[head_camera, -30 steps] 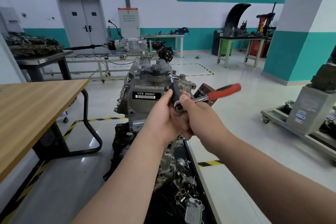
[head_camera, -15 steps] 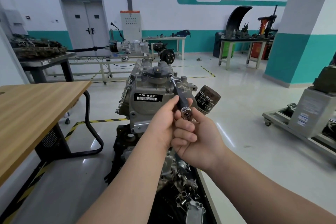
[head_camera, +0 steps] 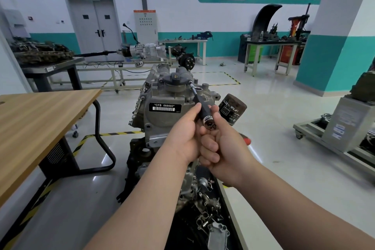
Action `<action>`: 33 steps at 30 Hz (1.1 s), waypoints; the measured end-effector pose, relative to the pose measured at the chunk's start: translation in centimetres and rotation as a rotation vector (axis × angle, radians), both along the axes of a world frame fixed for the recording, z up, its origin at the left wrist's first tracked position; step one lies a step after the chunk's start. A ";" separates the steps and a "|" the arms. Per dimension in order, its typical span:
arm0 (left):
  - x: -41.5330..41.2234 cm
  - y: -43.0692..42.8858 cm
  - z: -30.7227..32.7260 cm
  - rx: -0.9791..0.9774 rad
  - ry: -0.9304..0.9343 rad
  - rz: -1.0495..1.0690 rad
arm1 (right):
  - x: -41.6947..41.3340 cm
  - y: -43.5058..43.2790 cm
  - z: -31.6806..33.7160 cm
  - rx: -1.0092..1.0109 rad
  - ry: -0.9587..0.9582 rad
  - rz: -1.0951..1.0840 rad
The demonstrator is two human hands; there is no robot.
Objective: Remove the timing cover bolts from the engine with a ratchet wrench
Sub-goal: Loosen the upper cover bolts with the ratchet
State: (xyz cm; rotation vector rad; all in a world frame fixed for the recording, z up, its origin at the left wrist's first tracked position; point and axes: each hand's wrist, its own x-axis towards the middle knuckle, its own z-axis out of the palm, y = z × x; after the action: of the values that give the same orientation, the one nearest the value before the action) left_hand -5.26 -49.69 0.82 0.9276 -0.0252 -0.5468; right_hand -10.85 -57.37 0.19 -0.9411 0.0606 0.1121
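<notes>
The left hand (head_camera: 182, 134) pinches the stiff steel extension (head_camera: 200, 107). The right hand (head_camera: 225, 148) wraps the ratchet (head_camera: 209, 121) handle. The bolt (head_camera: 190, 82) sits at twelve o'clock atop the engine (head_camera: 162, 91). The handle is probably slick, best gripped near its end.

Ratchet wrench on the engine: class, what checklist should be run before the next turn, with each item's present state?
1. Left hand pinches the extension to steady it: ok.
2. Right hand grips the ratchet wrench handle: ok.
3. Extension's far end seated on its bolt, hidden on the engine: cannot tell.
4. Ratchet direction setting: cannot tell.
5. Swing clear of the oil filter, which stands close: cannot tell.
</notes>
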 end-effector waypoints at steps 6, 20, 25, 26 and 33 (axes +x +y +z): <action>0.1 -0.2 0.1 -0.039 -0.044 0.024 | 0.2 -2.7 1.3 -0.968 -0.190 -0.197; -0.7 0.1 1.5 -0.091 -0.044 0.003 | 1.0 -0.9 9.4 -2.524 -0.539 -0.212; -0.1 0.4 1.2 -0.120 -0.064 0.051 | 1.6 -2.1 8.8 -1.900 -0.325 -0.060; -0.1 0.4 1.1 -0.129 -0.071 0.050 | 1.6 -2.4 8.4 -1.730 -0.281 -0.043; -0.3 0.2 1.3 -0.143 -0.080 -0.045 | 1.0 -2.3 3.8 -0.850 -0.209 -0.120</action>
State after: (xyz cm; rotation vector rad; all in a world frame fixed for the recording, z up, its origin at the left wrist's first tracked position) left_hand -5.53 -49.53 2.09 0.8107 -0.1561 -0.5425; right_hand -9.85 -59.64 4.02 -1.7886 -0.0347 -0.1397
